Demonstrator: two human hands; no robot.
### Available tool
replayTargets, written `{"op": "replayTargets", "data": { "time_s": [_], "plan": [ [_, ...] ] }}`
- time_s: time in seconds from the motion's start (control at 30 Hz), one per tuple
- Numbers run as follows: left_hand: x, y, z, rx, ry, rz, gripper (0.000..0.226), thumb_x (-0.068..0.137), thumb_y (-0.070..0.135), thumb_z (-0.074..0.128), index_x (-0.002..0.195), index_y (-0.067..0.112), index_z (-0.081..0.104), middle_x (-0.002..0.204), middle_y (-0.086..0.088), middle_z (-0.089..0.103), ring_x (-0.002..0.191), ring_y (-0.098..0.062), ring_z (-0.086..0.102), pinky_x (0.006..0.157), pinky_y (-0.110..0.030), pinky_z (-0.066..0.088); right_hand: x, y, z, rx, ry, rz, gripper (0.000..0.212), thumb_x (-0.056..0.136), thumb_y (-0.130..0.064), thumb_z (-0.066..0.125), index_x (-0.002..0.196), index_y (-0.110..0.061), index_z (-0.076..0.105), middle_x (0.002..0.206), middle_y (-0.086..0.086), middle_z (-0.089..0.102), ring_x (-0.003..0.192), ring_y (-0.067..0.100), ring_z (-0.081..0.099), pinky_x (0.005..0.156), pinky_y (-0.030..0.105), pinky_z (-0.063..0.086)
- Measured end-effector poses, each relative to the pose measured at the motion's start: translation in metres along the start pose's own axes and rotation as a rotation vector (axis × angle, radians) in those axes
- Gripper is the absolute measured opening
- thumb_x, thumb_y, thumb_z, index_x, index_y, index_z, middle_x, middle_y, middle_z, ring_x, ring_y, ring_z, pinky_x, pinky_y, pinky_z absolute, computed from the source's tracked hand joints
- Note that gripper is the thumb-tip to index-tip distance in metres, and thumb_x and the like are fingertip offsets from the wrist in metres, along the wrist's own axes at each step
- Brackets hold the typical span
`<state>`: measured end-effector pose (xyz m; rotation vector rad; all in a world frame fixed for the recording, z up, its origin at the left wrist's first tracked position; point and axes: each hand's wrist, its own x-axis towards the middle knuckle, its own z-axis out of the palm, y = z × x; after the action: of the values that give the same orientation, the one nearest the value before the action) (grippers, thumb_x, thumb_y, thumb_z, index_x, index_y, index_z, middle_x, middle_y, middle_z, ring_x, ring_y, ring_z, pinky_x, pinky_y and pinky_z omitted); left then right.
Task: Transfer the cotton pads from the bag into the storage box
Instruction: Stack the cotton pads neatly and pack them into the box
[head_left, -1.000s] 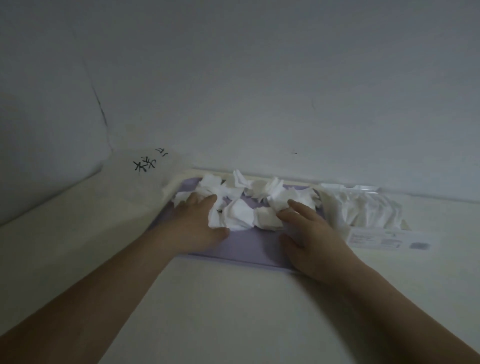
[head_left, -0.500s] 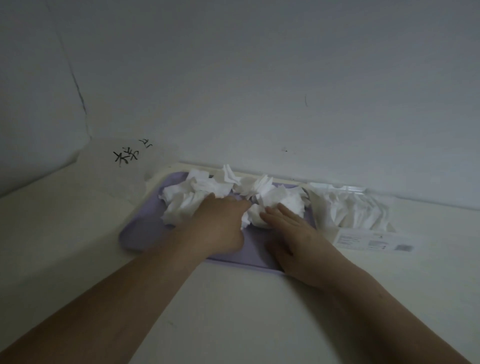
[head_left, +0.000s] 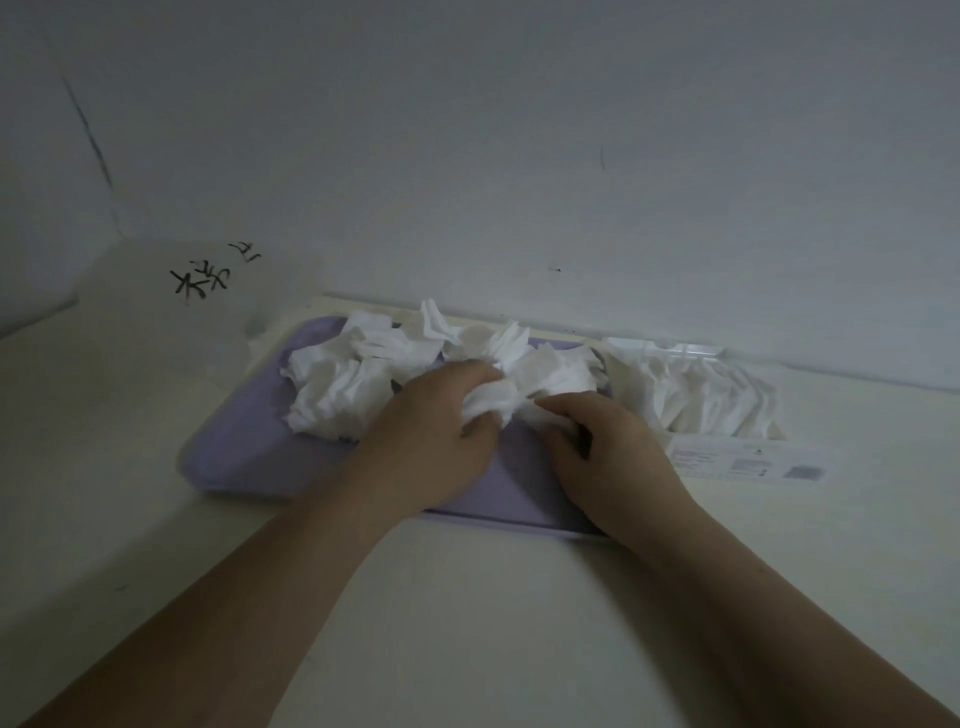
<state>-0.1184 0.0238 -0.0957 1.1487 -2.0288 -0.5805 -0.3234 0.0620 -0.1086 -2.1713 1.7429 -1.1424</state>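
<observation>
A lilac tray (head_left: 244, 452) lies by the wall with several loose white cotton pads (head_left: 337, 387) heaped on its far half. My left hand (head_left: 431, 426) grips a bunch of pads (head_left: 488, 400) at the tray's middle. Right beside it, my right hand (head_left: 608, 447) curls its fingers onto more pads. A clear plastic bag (head_left: 701, 395) with pads inside lies to the right of the tray, its printed label (head_left: 748, 462) facing me. No storage box can be made out for sure.
A translucent white object with black handwriting (head_left: 202, 280) stands at the back left against the wall. The tray and bag lie on a pale table (head_left: 467, 597) that meets the wall (head_left: 519, 156) close behind them.
My left hand slid right across the tray and closed on a bunch of pads. My right hand's fingers curled in. The pile now lies bunched toward the left and middle.
</observation>
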Motion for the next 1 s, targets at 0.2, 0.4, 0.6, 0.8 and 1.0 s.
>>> {"op": "replayTargets", "data": {
  "time_s": [0.2,0.4,0.6,0.8,1.0],
  "plan": [
    [0.0,0.007,-0.004,-0.414,0.185,-0.292,0.039,0.097,0.027,0.072,0.134,0.022,0.062,0.117,-0.001,0.071,0.068,-0.022,0.065,0.05,-0.031,0.054,0.002,-0.012,-0.016,0.552,0.068,0.373,0.026,0.097,-0.015,0.071,0.118,-0.03,0.072,0.093,0.013,0.079,0.085,0.028,0.076,0.071,0.046,0.065],
    [-0.001,0.01,-0.007,-0.685,0.047,-0.378,0.032,0.087,0.009,0.081,0.116,0.02,0.073,0.106,-0.001,0.081,0.083,-0.016,0.066,0.058,-0.029,0.047,0.002,-0.015,-0.018,0.905,0.084,0.494,0.028,0.101,-0.004,0.064,0.128,-0.011,0.066,0.115,0.017,0.075,0.096,0.033,0.079,0.068,0.044,0.066],
    [0.006,0.019,-0.016,-1.017,0.129,-0.484,0.031,0.068,0.014,0.066,0.099,0.015,0.072,0.098,-0.006,0.071,0.085,-0.02,0.06,0.062,-0.032,0.043,0.001,-0.012,-0.017,0.934,0.088,0.496,0.03,0.098,0.003,0.064,0.123,-0.013,0.067,0.117,0.016,0.075,0.102,0.031,0.077,0.071,0.045,0.066],
    [0.002,0.03,-0.014,-1.152,-0.043,-0.478,0.044,0.076,0.01,0.057,0.119,0.008,0.065,0.107,-0.015,0.068,0.076,-0.023,0.067,0.062,-0.033,0.043,0.0,-0.018,-0.017,0.948,0.089,0.457,0.014,0.1,0.0,0.064,0.103,-0.006,0.077,0.101,0.023,0.078,0.097,0.041,0.077,0.074,0.047,0.066],
    [0.0,0.021,-0.006,-1.002,-0.08,-0.462,0.039,0.083,-0.002,0.07,0.122,0.003,0.069,0.108,-0.018,0.073,0.087,-0.023,0.068,0.061,-0.031,0.055,-0.001,-0.026,-0.016,1.02,0.005,0.443,0.017,0.103,-0.009,0.065,0.104,-0.007,0.082,0.104,0.027,0.077,0.092,0.032,0.074,0.078,0.044,0.065]
  ]
}}
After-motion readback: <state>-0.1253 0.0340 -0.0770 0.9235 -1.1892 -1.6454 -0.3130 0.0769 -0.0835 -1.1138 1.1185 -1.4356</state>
